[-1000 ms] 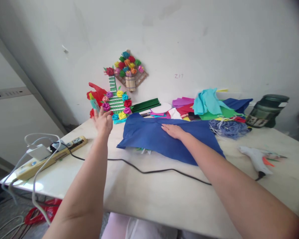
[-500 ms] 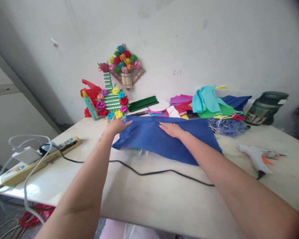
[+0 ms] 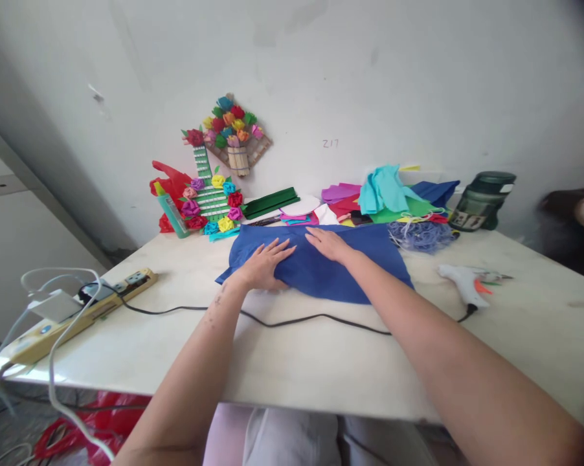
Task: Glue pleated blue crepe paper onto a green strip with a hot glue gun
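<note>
A dark blue sheet (image 3: 340, 281), soft and cloth-like, lies spread across the back middle of the table with slight creases. My left hand (image 3: 267, 264) rests on its left half, fingers spread and thumb down by the front edge. On the sheet's upper middle, my right hand (image 3: 328, 244) lies flat with its fingers stretched out. Both hands are open, a short gap apart. A black cord (image 3: 292, 321) runs in front of the sheet and passes under my forearms. What lies beneath the sheet is hidden.
A hot glue gun (image 3: 464, 281) lies at right. Behind are coloured sheets (image 3: 384, 191), tangled blue-grey strands (image 3: 421, 235), a dark green bottle (image 3: 483, 200) and a flower-decorated guitar shape (image 3: 214, 200). A glue bottle (image 3: 172, 212) stands left of it; a power strip (image 3: 92, 310) sits at left.
My left hand has moved right and nearer, from the sheet's upper left corner onto its left half. Small pieces seen under the front edge are now covered. The view has shifted slightly.
</note>
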`<state>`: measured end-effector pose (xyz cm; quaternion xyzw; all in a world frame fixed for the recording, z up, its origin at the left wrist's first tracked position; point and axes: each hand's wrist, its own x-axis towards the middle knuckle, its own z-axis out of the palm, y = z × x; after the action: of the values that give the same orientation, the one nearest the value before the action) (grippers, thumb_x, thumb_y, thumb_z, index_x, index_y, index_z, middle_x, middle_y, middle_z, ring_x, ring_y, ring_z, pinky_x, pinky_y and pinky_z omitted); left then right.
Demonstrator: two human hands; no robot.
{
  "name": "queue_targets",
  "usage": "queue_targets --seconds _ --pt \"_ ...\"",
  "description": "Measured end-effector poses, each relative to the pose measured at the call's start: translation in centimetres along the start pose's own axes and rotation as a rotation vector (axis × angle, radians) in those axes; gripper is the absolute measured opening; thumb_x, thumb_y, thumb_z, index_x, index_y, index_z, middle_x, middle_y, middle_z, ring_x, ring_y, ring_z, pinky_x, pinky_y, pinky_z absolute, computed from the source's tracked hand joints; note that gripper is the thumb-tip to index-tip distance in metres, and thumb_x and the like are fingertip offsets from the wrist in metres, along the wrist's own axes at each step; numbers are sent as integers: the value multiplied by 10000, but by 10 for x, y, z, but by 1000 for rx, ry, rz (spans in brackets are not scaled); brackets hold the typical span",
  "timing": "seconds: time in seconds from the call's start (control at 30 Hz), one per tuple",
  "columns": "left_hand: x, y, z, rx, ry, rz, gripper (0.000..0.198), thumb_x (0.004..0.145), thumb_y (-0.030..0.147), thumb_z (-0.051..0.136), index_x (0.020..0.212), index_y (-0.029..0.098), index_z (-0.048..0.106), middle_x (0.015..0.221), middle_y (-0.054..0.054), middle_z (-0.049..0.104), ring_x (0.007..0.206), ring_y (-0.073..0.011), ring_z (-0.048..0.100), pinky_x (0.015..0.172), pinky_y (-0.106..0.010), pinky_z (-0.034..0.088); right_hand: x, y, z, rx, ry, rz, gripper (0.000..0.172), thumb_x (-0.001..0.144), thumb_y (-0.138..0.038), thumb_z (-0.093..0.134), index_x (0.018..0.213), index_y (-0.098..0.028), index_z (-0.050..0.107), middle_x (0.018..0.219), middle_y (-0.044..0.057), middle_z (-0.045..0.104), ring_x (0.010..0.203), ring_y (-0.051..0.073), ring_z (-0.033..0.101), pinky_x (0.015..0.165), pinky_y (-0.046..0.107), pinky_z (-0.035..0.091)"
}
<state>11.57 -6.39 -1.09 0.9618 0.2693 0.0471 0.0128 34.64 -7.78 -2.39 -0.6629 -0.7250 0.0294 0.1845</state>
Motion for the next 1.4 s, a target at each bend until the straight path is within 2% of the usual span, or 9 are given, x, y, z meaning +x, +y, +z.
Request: queue_targets --seconds 0.23,0.4,0.53,0.7,0.83,1.03,1.17,1.3,1.4 --pt "5 -5 8 -209 126 49 531 821 479 438 1289 229 454 1426 -30 323 1347 -229 184 1101 -379 180 -34 -27 -9 93 332 -301 497 840 -443 434 1237 -151 500 1266 111 522 1183 220 452 999 381 319" --pt "6 -13 14 -299 143 40 519 841 479 400 1288 220 455 1414 -22 346 1352 -210 166 1101 -372 193 -48 -37 -13 -64 118 -457 790 636 -462 662 1320 -180 386 1389 110 370 1236 269 370 1016 431 268" --pt "6 -13 14 -291 149 47 531 834 496 401 1285 223 458 1411 -27 351 1352 -209 168 1104 -376 177 -52 -39 -15 -237 -38 -401 823 625 -261 656 1366 -180 307 1442 109 274 1242 296 354 1010 454 246" --pt "3 -4 12 -188 131 20 688 720 622 489 1300 255 437 1421 -45 331 1346 -266 180 1094 -440 148 -53 -50 -32 -327 -63 -347 464 709 -182 544 1171 -224 534 1164 77 590 1008 242 565 825 341 398" --pt "1 7 11 -20 223 -11 844 606 624 594 1327 234 394 1402 -62 365 1330 -318 206 1078 -537 16 -49 -57 -46 -374 -65 -299 310 706 -194 549 1001 -237 635 967 58 675 909 229 607 714 292 410" --pt "4 18 4 12 387 -47 496 774 327 472 1245 177 507 1245 -69 551 1196 -227 449 1090 -409 151 -36 -52 -49 -376 -18 -273 314 721 -146 480 955 -245 666 966 48 685 905 213 610 705 280 407" --pt "7 17 -1 -121 327 -132 381 837 338 369 1096 242 632 954 -34 692 858 -191 618 822 -286 419 -33 -52 -63 -418 -89 -181 372 708 -129 491 1012 -266 657 979 58 681 917 230 610 706 297 416" --pt "11 14 -9 -167 256 -190 381 823 382 377 945 210 694 757 -39 687 657 -164 567 606 -236 382 -32 -48 -75 -509 -94 2 354 695 -104 515 997 -210 666 980 118 669 900 257 612 723 333 416" --pt "16 14 -16 -186 198 -168 377 803 405 392 754 194 700 600 -14 621 555 -132 474 535 -229 318 -30 -39 -73 -509 55 52 280 731 -109 490 939 -154 671 920 144 667 886 253 604 760 350 402"
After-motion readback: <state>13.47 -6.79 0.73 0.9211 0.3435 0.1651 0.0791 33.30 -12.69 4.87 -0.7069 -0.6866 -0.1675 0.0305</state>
